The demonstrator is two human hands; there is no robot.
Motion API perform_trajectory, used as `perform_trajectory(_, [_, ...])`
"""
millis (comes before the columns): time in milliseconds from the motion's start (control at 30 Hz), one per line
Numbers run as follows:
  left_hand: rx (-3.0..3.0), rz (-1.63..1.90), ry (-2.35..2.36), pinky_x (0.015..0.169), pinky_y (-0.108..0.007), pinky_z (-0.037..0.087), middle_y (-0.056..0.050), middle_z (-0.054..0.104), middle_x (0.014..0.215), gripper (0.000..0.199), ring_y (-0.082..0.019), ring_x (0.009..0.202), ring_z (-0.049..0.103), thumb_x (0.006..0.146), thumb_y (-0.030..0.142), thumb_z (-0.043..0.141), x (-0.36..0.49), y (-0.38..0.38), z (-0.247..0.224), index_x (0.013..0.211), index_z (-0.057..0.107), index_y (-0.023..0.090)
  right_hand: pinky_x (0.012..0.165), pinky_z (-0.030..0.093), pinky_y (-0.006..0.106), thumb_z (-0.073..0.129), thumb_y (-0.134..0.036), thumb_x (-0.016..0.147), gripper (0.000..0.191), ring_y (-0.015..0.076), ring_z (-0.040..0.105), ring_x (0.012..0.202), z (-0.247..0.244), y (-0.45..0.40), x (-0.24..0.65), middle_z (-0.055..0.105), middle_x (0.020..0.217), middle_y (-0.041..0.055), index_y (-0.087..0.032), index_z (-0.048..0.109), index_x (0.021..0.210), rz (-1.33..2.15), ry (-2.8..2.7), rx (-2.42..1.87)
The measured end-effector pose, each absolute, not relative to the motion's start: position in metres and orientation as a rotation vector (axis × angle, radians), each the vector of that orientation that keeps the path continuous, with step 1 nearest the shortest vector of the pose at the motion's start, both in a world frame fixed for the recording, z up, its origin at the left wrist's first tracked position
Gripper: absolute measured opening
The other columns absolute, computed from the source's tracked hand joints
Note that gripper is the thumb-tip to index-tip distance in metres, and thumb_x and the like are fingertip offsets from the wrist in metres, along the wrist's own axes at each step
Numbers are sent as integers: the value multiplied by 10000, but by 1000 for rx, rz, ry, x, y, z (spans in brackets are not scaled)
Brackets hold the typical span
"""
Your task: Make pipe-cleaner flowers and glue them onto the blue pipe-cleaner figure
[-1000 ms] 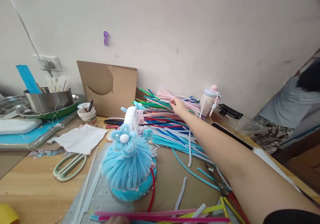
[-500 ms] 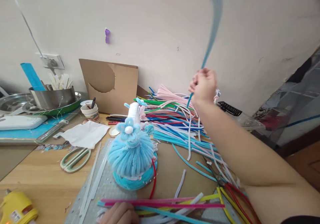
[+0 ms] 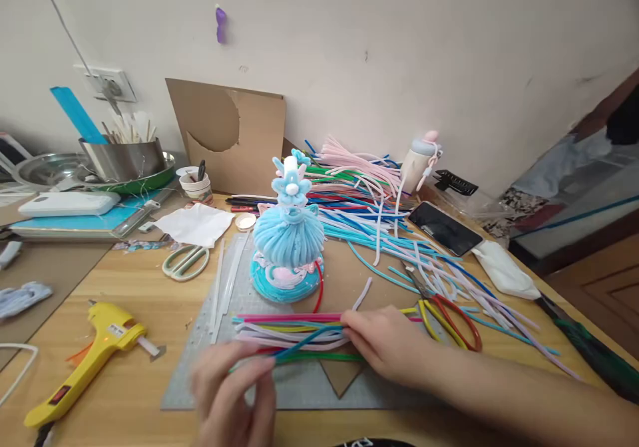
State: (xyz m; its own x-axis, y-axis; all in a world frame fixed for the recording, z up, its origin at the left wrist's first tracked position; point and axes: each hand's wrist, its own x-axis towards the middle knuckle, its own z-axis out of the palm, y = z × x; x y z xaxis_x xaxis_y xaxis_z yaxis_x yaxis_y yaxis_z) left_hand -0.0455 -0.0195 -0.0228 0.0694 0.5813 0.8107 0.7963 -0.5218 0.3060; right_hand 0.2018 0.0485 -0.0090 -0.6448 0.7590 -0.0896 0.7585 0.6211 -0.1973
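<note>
Several pipe cleaners in pink, lilac, yellow, red and green lie in a loose bundle (image 3: 299,318) across the grey cutting mat (image 3: 184,384). A blue pipe cleaner (image 3: 312,338) slants over them. My right hand (image 3: 394,344) is closed on its right end, resting on the bundle. At its left end my left hand (image 3: 234,390), a little blurred, pinches it between the fingertips. Just behind the bundle stands a light-blue fluffy figure (image 3: 289,234) with a pleated skirt, a flower and a round blue base. A red pipe cleaner (image 3: 319,287) hangs at its side.
A yellow glue gun (image 3: 100,360) lies left, with green-handled scissors (image 3: 186,262) behind it. Red-and-yellow-handled scissors (image 3: 446,317) lie beside my right forearm. Behind are a pipe-cleaner pile (image 3: 359,201), a bottle (image 3: 417,164), a phone (image 3: 444,226) and cardboard (image 3: 259,134).
My right hand has come down from in front of the wall to the bundle, bringing the blue pipe cleaner. My left hand has lifted off the bundle to its end. The view has tilted downward.
</note>
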Motion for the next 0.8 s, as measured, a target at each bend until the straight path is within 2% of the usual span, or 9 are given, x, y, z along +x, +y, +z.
perform_trajectory(133, [-2586,-807,-1396,893,-378,439,-46,598,1228,440,-223,1105,525,853,48,496,-39,-3,-34,1246,537,241,506,248,301,383,-256,937,162,198,646,639,-6,46,189,695,782,29,-227,541,913,262,-2841,-1381])
perform_trajectory(267, [-2662,-461,-1424,917,-436,465,-65,556,1348,547,-255,1165,531,816,7,445,-35,4,-45,1294,538,256,510,271,284,473,-255,898,106,200,655,689,9,56,196,701,820,26,-246,578,888,293,-2903,-1338])
perform_trajectory(400, [-2680,-461,-1424,914,-429,489,-82,559,1350,563,-251,1157,552,783,-5,443,-37,5,-49,1271,567,246,526,297,264,521,-273,872,146,196,655,696,24,86,223,707,767,5,-289,639,788,360,-2986,-1393])
perform_trajectory(500, [-2665,-517,-1396,877,-394,513,-84,597,1302,556,-247,1123,575,771,5,440,-40,7,-50,1255,583,240,495,267,263,505,-346,874,209,185,615,595,37,125,244,695,706,20,-294,668,753,162,-2839,-1685])
perform_trajectory(600, [-2640,-507,-1305,842,-364,530,-85,602,1299,568,-253,1100,590,759,36,462,-43,9,-57,1279,565,241,510,302,267,515,-367,852,194,191,598,607,51,177,251,698,756,32,-283,685,813,-1,-2471,-1827])
perform_trajectory(700, [-2628,-480,-1251,840,-338,536,-73,603,1302,580,-242,1092,603,760,65,485,-47,12,-68,1304,541,257,621,411,291,495,-281,848,217,201,610,697,60,233,237,698,773,49,-217,702,847,114,-2170,-1536])
perform_trajectory(800, [-2576,-496,-1253,847,-334,539,-45,607,1303,591,-231,1093,611,767,62,485,-52,15,-77,1308,531,293,773,468,283,471,-198,845,282,173,639,840,55,286,214,715,944,23,-221,711,992,227,-2182,-1366])
